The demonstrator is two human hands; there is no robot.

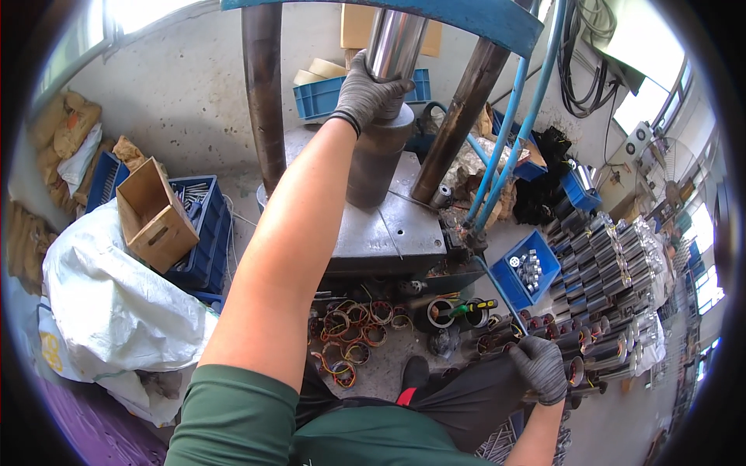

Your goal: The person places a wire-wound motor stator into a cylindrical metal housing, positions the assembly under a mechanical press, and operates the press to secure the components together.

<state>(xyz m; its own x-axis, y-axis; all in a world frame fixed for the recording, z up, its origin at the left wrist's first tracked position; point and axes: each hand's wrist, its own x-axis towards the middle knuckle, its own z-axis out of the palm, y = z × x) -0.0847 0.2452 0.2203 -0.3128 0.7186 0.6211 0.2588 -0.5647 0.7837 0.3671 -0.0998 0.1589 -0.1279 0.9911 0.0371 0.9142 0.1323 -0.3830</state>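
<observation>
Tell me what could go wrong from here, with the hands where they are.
The left hand grips the shiny cylinder close above the dark block, so it might get pinched there. The right hand is on the lever, so an accidental pull could perhaps shift something near the left hand. Wire coils lie near the shoe and might get stepped on.

Two hands and two dark columns show
</observation>
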